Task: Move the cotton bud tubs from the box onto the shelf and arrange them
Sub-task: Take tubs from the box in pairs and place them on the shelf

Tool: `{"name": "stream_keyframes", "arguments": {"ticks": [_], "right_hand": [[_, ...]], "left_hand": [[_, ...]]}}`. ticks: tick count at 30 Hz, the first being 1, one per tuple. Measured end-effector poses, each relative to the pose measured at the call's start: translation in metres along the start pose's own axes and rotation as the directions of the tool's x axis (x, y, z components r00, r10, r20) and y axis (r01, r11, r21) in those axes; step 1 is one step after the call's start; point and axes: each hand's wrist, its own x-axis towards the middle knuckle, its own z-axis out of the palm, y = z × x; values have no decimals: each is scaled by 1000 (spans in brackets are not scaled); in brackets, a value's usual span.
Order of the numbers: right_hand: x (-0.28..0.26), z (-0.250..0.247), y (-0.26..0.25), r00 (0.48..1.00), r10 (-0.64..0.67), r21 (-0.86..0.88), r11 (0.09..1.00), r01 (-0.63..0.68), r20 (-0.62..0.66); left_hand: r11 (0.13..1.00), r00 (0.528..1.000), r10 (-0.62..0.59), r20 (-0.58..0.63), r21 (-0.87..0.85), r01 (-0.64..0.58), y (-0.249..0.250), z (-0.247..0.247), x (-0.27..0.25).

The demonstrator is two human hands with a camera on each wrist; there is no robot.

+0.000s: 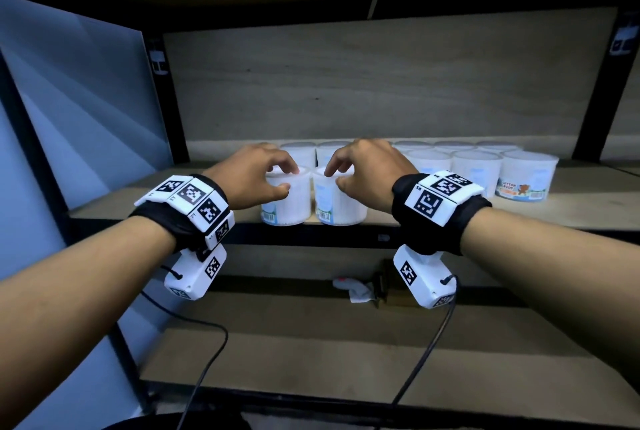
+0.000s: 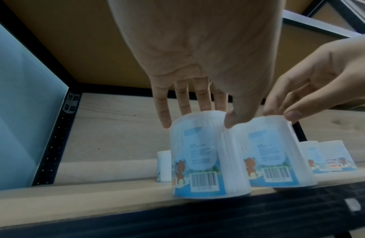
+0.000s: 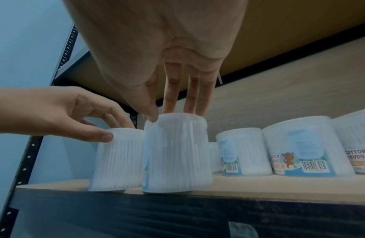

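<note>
Two clear cotton bud tubs stand side by side at the front edge of the wooden shelf (image 1: pixel 588 208). My left hand (image 1: pixel 289 179) grips the left tub (image 1: pixel 285 203) from above, thumb and fingers curled round its lid rim. The right tub (image 1: pixel 341 208) is held the same way by my right hand (image 1: pixel 334 177). In the left wrist view my left hand (image 2: pixel 198 124) spans the left tub (image 2: pixel 206 161), barcode facing me, with the right tub (image 2: pixel 275 154) touching it. In the right wrist view my right hand (image 3: pixel 171 114) holds the right tub (image 3: pixel 175 153) beside the left tub (image 3: pixel 118 159). No box is in view.
Several more tubs (image 1: pixel 478 166) stand in rows behind and to the right, the nearest (image 1: pixel 528 177) showing its bear label. A blue-grey panel (image 1: pixel 69 100) and a black upright (image 1: pixel 162 100) close the left side. A lower shelf (image 1: pixel 311 353) lies below.
</note>
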Motion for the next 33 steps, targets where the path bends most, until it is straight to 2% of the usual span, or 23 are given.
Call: {"name": "stream_keyframes", "arguments": {"ticks": [11, 19, 33], "right_hand": [[5, 4, 3, 1000, 10, 1, 1000, -10, -21], [21, 13, 8, 1000, 19, 6, 1000, -19, -23], [65, 28, 23, 1000, 17, 4, 1000, -17, 22]], "left_hand": [[1000, 999, 9, -36, -16, -10, -2, 2, 5], [992, 996, -81, -23, -103, 78, -12, 9, 18], [976, 982, -188, -27, -119, 184, -43, 24, 52]]}}
